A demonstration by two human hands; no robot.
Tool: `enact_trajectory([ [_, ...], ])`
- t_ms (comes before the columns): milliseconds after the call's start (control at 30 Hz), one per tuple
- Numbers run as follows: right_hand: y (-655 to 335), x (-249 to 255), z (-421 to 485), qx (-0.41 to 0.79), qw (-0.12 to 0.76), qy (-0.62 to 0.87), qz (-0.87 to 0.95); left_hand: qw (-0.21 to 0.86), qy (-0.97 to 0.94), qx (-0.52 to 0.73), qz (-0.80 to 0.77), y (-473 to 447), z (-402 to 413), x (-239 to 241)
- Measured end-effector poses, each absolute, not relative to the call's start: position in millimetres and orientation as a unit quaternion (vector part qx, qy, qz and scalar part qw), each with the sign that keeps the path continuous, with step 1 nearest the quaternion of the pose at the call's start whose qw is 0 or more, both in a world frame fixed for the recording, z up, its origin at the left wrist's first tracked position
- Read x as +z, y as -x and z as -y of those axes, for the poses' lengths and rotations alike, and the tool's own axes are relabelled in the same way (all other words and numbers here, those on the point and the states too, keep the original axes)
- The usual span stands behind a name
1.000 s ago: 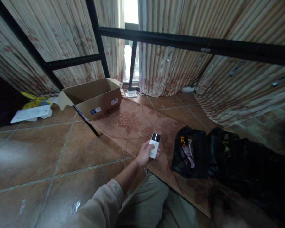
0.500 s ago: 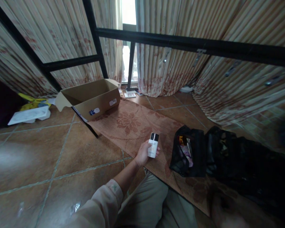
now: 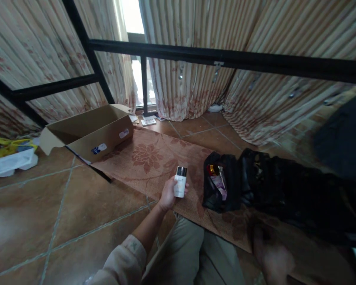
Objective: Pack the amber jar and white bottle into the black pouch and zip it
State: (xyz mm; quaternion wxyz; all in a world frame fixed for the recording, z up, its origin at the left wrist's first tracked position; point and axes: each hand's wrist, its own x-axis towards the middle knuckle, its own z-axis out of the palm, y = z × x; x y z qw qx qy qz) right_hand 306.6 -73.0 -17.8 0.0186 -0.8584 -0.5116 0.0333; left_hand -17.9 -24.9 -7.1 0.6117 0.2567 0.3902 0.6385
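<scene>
My left hand [image 3: 167, 194] is closed round a small white bottle [image 3: 179, 189] with a shiny black cap, held upright over the patterned mat [image 3: 154, 174]. Small print on its label is too fine to read. At the lower right my right hand [image 3: 274, 255] is smeared by motion, with a dark shape by its fingers that I cannot make out. Just beyond it lies a black compartmented bag [image 3: 234, 190]. In the bag's left compartment are a purple-pink packet [image 3: 218, 187] and an item with a gold-orange top [image 3: 213, 170].
An open cardboard box [image 3: 109, 144] stands at the mat's far left end. A black metal frame [image 3: 178, 50] crosses in front of striped curtains [image 3: 195, 87]. White packaging [image 3: 13, 162] and a yellow bag [image 3: 8, 148] lie on the tiled floor [image 3: 86, 213].
The view has turned to the right, so the box, mat and bag appear further left. My left hand still holds the bottle. My right hand stays blurred at the lower right.
</scene>
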Motion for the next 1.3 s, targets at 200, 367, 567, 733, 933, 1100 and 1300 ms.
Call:
enact_trajectory([
  [200, -297, -12, 71, 0.047, 0.054, 0.865, 0.496, 0.598, -0.288, 0.617, -0.422, 21, 23, -5],
  [367, -294, -7, 69, 0.067, 0.062, 0.865, 0.494, 0.589, -0.312, 0.601, -0.441, 21, 23, -2],
  [567, -291, -3, 70, 0.069, 0.092, 0.863, 0.492, 0.577, -0.32, 0.593, -0.462, 21, 23, 2],
  [733, -291, -3, 70, 0.074, 0.094, 0.863, 0.491, 0.581, -0.306, 0.594, -0.465, 19, 22, 4],
  [933, -293, -8, 69, 0.065, 0.085, 0.863, 0.494, 0.579, -0.307, 0.589, -0.473, 19, 23, 5],
  [1100, -293, -8, 69, 0.059, 0.093, 0.862, 0.496, 0.576, -0.308, 0.586, -0.48, 19, 23, 5],
  [1300, -292, -5, 70, 0.06, 0.09, 0.86, 0.499, 0.567, -0.294, 0.577, -0.509, 18, 22, 3],
])
